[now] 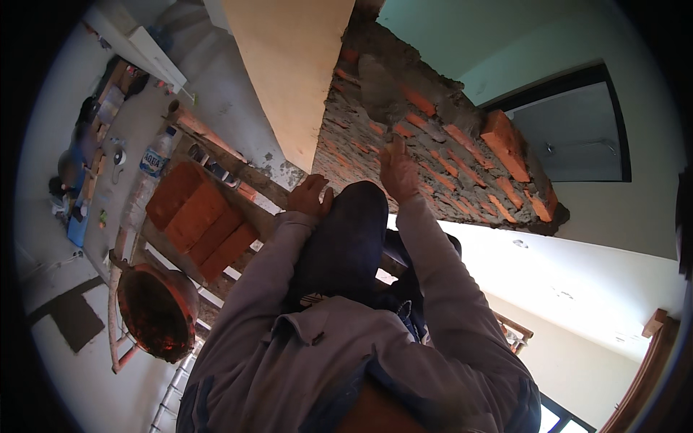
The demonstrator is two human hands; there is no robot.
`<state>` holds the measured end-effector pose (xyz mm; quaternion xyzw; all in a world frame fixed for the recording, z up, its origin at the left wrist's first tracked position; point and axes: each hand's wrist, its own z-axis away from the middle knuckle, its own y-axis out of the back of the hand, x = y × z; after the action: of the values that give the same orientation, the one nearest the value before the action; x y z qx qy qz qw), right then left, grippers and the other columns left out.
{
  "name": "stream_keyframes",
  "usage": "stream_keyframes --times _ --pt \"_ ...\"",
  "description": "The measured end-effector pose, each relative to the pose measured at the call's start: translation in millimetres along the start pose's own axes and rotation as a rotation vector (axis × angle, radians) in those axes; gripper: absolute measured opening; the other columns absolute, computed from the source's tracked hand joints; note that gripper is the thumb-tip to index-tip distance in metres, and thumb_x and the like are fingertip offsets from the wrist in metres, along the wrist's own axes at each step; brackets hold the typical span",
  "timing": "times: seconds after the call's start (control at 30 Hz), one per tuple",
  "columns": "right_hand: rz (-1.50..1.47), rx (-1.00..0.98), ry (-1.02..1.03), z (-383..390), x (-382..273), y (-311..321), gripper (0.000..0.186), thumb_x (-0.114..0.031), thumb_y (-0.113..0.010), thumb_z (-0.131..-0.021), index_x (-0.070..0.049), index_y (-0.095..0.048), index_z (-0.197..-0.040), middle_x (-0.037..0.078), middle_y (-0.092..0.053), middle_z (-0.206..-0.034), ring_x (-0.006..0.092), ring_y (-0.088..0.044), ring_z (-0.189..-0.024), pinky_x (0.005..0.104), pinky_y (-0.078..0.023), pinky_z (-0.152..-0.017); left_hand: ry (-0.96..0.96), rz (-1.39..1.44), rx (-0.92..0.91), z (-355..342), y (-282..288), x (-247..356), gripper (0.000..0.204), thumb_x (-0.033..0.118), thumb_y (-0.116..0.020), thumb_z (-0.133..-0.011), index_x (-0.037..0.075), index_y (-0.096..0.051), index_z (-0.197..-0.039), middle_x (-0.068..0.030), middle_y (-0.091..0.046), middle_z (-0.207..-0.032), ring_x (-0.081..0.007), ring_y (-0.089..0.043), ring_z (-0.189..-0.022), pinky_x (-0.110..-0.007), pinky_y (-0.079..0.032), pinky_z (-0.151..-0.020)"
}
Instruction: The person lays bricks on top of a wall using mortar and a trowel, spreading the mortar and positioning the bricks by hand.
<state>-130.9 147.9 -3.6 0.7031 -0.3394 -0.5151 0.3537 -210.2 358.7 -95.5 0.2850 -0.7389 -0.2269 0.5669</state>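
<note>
A rough brick wall (440,162), smeared with grey mortar, fills the view from 12 to 3 o'clock. Its long axis and courses slant from about 10:30 down to 4:30, and its top edge faces 1 o'clock. A single orange brick (505,144) sits by that edge, its length aimed from 11 to 5 o'clock.

The right hand (399,169) is raised before the wall, fingertips toward 12, the fingers close together. Masonry lies beyond them and to either side; I cannot tell whether they touch it or grip anything. A smooth grey patch (381,86) shows just past them at 11 o'clock, tool or mortar being unclear.

The left hand (310,196) rests by the bent knee (357,209), fingers curled, their closure unclear; the wall begins at its 1 o'clock.

Farther out, stacked bricks (202,224) lie at 9 o'clock, a bottle (153,155) near 10 and a bucket (157,310) at 8.
</note>
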Motion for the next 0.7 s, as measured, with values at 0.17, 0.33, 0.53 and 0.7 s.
stream_keyframes --times 0.17,0.33,0.53,0.7 --pt "-0.028 0.046 -0.01 -2.7 20.5 -27.4 0.042 -0.025 -0.049 -0.098 -0.002 -0.037 -0.131 0.027 -0.057 -0.111 0.0483 -0.06 -0.091 0.0561 -0.049 -0.071 -0.035 -0.006 0.046 -3.8 -2.1 2.3 0.023 0.023 -0.067 -0.082 0.009 -0.068 -0.099 -0.012 -0.066 -0.106 -0.033 -0.067 -0.084 -0.043 -0.055 -0.075" --pt "0.106 -0.074 -0.184 14.1 19.6 -6.3 0.042 -0.021 -0.051 -0.096 -0.005 -0.036 -0.131 0.024 -0.057 -0.113 0.0465 -0.061 -0.09 0.0558 -0.049 -0.07 -0.069 -0.018 0.039 -6.4 -2.5 3.9 0.023 0.022 -0.067 -0.082 0.008 -0.068 -0.1 -0.0133 -0.066 -0.105 -0.034 -0.066 -0.086 -0.042 -0.055 -0.074" --pt "0.429 -0.115 0.007 84.6 75.6 72.6 0.035 -0.018 -0.055 -0.092 -0.01 -0.047 -0.125 0.017 -0.059 -0.108 0.0373 -0.064 -0.087 0.0492 -0.052 -0.062 -0.1 0.026 0.041 0.6 -9.5 -8.6 0.023 0.022 -0.067 -0.082 0.007 -0.067 -0.1 -0.0135 -0.066 -0.104 -0.0347 -0.066 -0.089 -0.043 -0.055 -0.074" --pt "0.406 0.035 -0.054 81.0 87.7 163.1 0.037 -0.015 -0.059 -0.091 -0.005 -0.049 -0.126 0.017 -0.06 -0.093 0.0382 -0.063 -0.072 0.0466 -0.05 -0.057 -0.115 0.011 0.03 -8.0 -7.6 -1.2 0.023 0.021 -0.067 -0.082 0.007 -0.067 -0.101 -0.0132 -0.066 -0.105 -0.035 -0.067 -0.09 -0.043 -0.055 -0.074"
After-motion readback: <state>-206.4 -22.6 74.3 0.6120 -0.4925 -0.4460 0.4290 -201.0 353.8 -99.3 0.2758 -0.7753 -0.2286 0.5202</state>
